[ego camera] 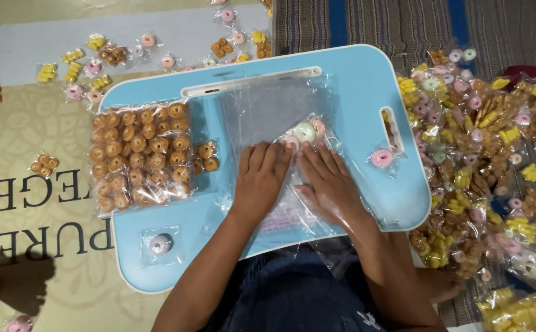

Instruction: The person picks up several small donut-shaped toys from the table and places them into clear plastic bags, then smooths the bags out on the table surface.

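A light blue lap tray (366,80) lies in front of me. On it is a large clear plastic bag (268,114). My left hand (260,175) presses flat on the bag, fingers together. My right hand (329,178) lies flat beside it, inside or under the clear film; which one I cannot tell. At my fingertips sit a few small wrapped ring-shaped snacks (305,131), pale green, pink and white, inside the bag. Left of my hands lies a full packet of brown ring snacks (139,157).
A pink ring snack packet (382,158) and a white one (160,244) lie on the tray. A big heap of small wrapped snacks (483,154) covers the mat on the right. More packets (96,58) are scattered at the top left on a printed sheet (22,184).
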